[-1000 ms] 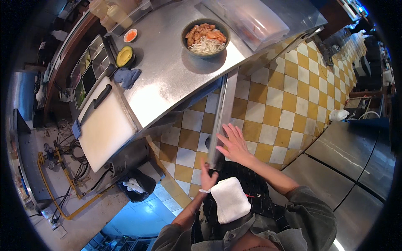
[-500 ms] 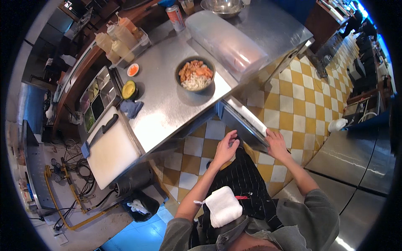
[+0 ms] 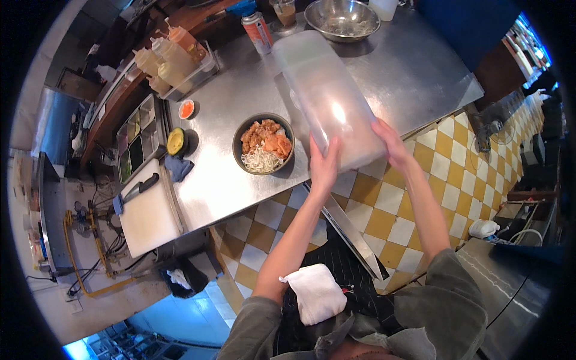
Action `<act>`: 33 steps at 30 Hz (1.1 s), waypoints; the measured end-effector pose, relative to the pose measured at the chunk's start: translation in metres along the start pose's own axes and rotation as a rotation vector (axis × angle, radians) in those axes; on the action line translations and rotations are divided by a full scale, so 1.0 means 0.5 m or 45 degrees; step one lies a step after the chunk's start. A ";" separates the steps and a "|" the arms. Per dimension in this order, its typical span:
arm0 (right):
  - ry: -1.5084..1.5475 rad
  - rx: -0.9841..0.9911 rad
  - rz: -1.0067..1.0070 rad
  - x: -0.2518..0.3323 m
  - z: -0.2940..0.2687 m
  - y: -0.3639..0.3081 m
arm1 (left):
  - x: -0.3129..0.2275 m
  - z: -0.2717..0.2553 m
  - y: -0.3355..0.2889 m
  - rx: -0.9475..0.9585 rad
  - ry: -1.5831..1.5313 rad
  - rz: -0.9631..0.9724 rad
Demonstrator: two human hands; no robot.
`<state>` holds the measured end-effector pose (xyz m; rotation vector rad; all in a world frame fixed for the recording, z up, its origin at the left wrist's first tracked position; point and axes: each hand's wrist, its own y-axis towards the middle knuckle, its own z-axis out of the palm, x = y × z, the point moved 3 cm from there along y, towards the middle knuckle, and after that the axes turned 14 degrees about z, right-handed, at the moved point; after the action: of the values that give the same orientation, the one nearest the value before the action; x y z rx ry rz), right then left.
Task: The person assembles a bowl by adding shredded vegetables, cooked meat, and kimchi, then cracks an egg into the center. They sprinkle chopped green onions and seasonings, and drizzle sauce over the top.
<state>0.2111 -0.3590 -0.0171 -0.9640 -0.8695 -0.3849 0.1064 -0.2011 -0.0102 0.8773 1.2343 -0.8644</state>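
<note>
A long, translucent plastic food box (image 3: 324, 84) lies across the steel counter, its near end at the front edge. Gripping that end from both sides are my left hand (image 3: 324, 165) and my right hand (image 3: 391, 144). I cannot tell whether the box is raised off the counter. To the left of the box is a dark bowl (image 3: 238, 157) filled with browned chunks, orange pieces and pale shreds. Below my left hand, a drawer (image 3: 348, 231) stands pulled out from the counter, partly hidden by my forearm.
Left on the counter are a knife (image 3: 143, 186) on a white cutting board (image 3: 150, 221), a blue cloth (image 3: 178, 168), a halved avocado (image 3: 176, 141), an orange-filled cup (image 3: 186, 109), a divided tray (image 3: 159, 133) and squeeze bottles (image 3: 174, 57). Farther back are a can (image 3: 257, 33) and a metal bowl (image 3: 342, 21).
My right hand has let go of the drawer's edge. Both hands have moved up and forward onto the near end of the plastic box. The view has shifted.
</note>
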 end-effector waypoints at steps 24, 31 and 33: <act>0.481 -0.035 0.146 -0.576 0.271 -0.443 | -0.027 -0.312 -0.538 0.460 -0.242 -0.172; 0.289 0.193 0.348 -0.776 0.385 -0.473 | 0.051 -0.457 -0.821 0.007 -0.402 -0.282; 0.192 0.193 0.407 -0.804 0.396 -0.428 | 0.118 -0.479 -0.843 -0.098 -0.431 -0.297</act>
<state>-0.2641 -0.3409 -0.1596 -0.9030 -0.5859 -0.1136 -0.3652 -0.1632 -0.1320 0.5041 1.0751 -1.0951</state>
